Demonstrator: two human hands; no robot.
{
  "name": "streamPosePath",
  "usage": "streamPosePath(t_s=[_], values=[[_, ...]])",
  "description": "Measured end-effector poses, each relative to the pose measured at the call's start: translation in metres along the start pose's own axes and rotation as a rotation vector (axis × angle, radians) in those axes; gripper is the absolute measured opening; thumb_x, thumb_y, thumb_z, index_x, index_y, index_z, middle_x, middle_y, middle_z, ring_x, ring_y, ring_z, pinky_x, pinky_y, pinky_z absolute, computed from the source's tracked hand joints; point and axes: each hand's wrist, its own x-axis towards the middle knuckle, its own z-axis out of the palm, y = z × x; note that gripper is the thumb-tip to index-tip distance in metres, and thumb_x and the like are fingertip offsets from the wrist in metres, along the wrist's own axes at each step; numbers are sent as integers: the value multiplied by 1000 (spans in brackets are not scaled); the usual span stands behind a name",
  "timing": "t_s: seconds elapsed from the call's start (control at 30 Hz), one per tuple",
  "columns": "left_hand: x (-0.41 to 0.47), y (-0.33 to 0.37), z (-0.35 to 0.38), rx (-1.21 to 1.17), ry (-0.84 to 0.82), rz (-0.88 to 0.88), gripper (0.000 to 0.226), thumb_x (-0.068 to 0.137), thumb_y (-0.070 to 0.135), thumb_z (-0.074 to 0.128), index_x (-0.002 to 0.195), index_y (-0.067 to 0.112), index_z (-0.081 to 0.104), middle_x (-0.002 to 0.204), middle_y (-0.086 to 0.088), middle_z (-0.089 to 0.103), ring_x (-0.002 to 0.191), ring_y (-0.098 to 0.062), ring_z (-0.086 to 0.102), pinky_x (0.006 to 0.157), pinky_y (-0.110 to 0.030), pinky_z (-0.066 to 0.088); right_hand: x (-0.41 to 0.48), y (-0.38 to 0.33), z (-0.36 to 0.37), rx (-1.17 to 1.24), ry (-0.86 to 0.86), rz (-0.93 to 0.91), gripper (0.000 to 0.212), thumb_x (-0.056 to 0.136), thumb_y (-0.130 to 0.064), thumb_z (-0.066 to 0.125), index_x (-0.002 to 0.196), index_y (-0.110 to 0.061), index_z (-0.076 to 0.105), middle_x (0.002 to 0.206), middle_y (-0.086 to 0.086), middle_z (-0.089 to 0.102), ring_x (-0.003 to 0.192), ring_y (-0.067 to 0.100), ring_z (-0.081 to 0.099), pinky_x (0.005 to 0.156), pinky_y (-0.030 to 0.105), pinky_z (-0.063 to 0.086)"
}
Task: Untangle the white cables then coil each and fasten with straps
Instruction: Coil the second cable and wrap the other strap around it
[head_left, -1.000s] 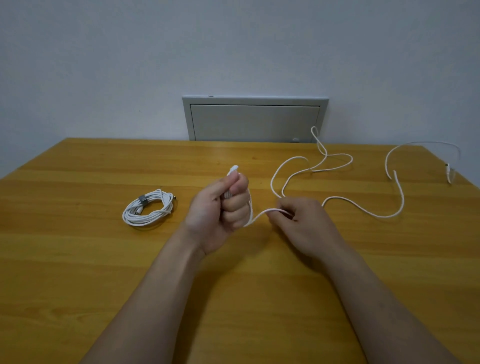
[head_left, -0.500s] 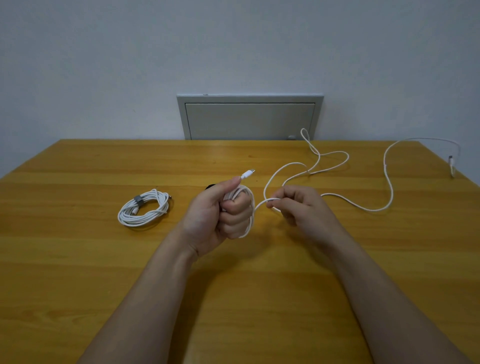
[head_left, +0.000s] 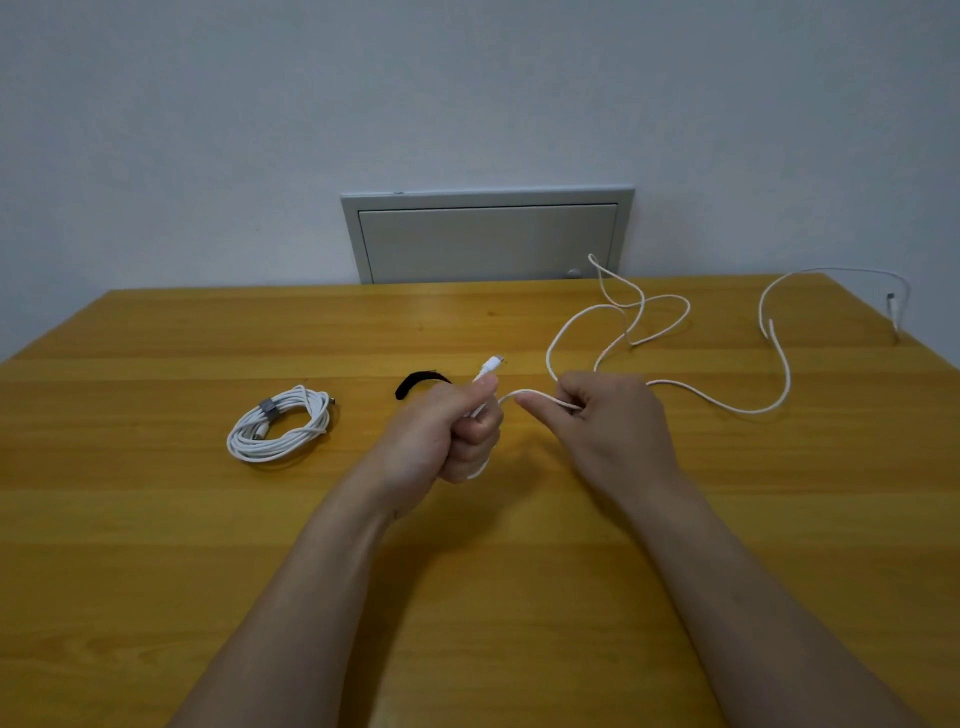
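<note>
Nearest, at mid-frame, the left hand (head_left: 447, 436) is clenched round the first turns of the loose white cable (head_left: 740, 411). Its plug (head_left: 491, 364) pokes out above the thumb and points up and to the right of the frame, toward the far edge of the table (head_left: 156, 519). Just right of it, the right hand (head_left: 608, 421) pinches the same cable between thumb and curled fingers, and a short span arches between the two hands. The step in hand looks like coiling the second cable. How many turns sit in the left fist I cannot tell, since the fingers hide them. Next, the right hand should slide outward, draw in slack and lay another loop over the left fist, easing out the crossed loops beyond. Just past the left hand lies a black strap (head_left: 415, 382), unused. At centre left the first cable (head_left: 280, 426) rests coiled and strapped. The loose cable's length runs from the hands toward the upper right, snaking to its other plug (head_left: 892, 301) at the table's right edge. Behind, a grey panel (head_left: 488, 239) sits in the wall.
</note>
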Motion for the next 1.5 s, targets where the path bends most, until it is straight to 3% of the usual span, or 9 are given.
streamPosePath(t_s=[0.17,0.4,0.53,0.7,0.8,1.03,1.23,1.37,1.5], values=[[-1,-8,5,458,190,-26,52,94,49,51,53,20,34,53,2,27,51,-18,21,52,-34,19,2,4,-1,174,-69,-78,7,84,-21,78,82,-21,72,60,-17,50,58,4,51,59,19,37],[2,-13,1,761,302,-92,48,95,32,60,57,9,41,54,-2,38,50,-17,32,54,-43,26,2,7,-1,157,-211,-128,9,80,-15,83,87,-18,78,74,-14,64,68,-5,59,66,7,41],[2,-11,3,808,262,-109,47,97,27,57,55,15,40,54,-4,37,51,-18,32,54,-44,27,3,9,-2,54,-237,-116,3,84,-27,80,83,-25,78,75,-12,68,73,7,59,71,29,48],[1,-11,6,860,221,-106,45,96,30,53,59,5,50,52,-3,41,49,-18,36,54,-47,34,7,12,-2,-18,-125,-3,22,87,-41,75,78,-21,76,58,-15,49,66,16,52,62,32,36],[3,-11,7,963,171,-114,39,94,32,51,63,19,69,52,1,53,51,-13,49,54,-38,39,5,9,-1,-31,-80,60,33,88,-49,72,68,-25,63,58,-12,47,67,21,55,60,34,37],[5,-18,2,1105,286,-72,42,105,42,41,81,16,64,72,1,58,71,-20,56,68,-46,47,-3,-6,4,506,-209,153,20,99,-21,62,82,-13,70,53,-10,51,51,6,42,53,29,35],[4,-15,3,1108,400,-55,40,101,42,33,96,17,64,91,2,62,90,-21,57,82,-45,47,-7,-15,6,718,-331,210,18,99,-14,64,81,-11,62,55,7,60,38,19,52,39,22,37],[1,-10,10,828,465,-35,27,90,38,35,70,24,49,74,6,50,77,-17,48,67,-37,33,-7,-19,6,728,-313,250,29,97,-24,67,76,-6,58,46,6,55,31,16,40,36,19,29],[3,-10,11,661,523,31,63,91,67,31,86,15,66,81,-6,59,79,-17,54,73,-40,43,-5,-20,4,822,-405,209,21,103,-12,56,85,-6,65,56,9,60,40,11,43,44,19,34]])
